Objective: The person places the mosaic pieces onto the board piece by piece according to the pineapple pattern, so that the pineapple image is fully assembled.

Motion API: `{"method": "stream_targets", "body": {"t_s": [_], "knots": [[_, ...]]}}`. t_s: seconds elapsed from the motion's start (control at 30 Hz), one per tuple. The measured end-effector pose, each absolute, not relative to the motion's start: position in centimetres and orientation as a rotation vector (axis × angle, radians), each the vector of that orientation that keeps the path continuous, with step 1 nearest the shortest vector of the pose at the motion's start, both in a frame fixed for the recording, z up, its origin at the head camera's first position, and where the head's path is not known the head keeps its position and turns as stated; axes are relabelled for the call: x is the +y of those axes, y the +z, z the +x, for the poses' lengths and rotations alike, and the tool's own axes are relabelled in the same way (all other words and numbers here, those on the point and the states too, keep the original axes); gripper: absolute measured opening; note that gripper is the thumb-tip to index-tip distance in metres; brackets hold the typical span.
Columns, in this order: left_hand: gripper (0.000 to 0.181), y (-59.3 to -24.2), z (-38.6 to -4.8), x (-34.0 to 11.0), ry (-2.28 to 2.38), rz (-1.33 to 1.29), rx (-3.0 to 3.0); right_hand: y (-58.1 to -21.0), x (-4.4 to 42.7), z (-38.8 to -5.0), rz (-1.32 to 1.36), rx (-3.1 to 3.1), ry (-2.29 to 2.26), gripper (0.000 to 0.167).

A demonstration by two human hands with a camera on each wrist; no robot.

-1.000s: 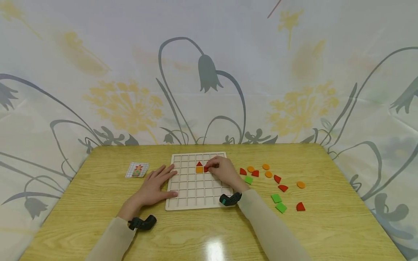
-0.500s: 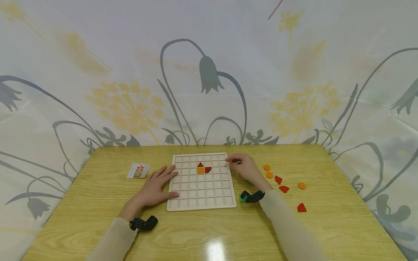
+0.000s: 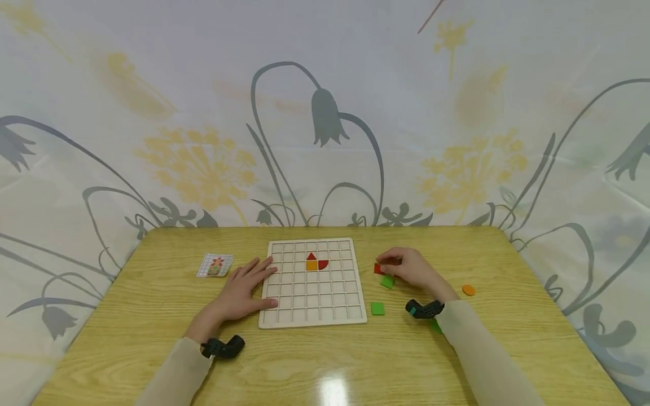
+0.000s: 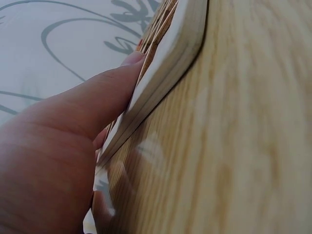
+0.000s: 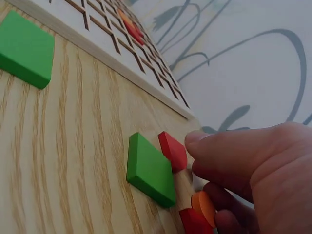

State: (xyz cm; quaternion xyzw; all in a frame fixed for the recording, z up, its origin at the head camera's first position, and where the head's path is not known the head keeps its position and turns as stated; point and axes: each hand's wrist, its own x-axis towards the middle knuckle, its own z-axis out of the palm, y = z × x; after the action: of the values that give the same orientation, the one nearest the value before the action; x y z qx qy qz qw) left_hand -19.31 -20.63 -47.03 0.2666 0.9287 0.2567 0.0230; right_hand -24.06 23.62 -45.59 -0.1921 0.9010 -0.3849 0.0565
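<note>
At left edge of board (image 3: 313,304) — left hand (image 3: 241,290), fingers apart; right hand (image 3: 413,268) curved by red piece (image 5: 173,152) — clamping unclear.

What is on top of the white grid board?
A red triangle, orange square and red quarter-circle; the left hand rests on the board's left edge. Anything beneath them is hidden.

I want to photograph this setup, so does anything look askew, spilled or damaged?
Nothing looks spilled or broken. The picture card, left of the grid board, seems slightly odd: its edges look wavy rather than flat, though it's small in view. The orange square sits neatly in its cell.
</note>
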Motion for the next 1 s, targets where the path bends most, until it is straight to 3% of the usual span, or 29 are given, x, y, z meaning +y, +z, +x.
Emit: {"method": "stream_targets", "body": {"t_s": [1.0], "knots": [[0.078,-47.3,-19.4,-20.8,0.813,0.829,2.877,-45.6,21.8,-24.4,-0.550,2.803,-1.137,0.020]]}}
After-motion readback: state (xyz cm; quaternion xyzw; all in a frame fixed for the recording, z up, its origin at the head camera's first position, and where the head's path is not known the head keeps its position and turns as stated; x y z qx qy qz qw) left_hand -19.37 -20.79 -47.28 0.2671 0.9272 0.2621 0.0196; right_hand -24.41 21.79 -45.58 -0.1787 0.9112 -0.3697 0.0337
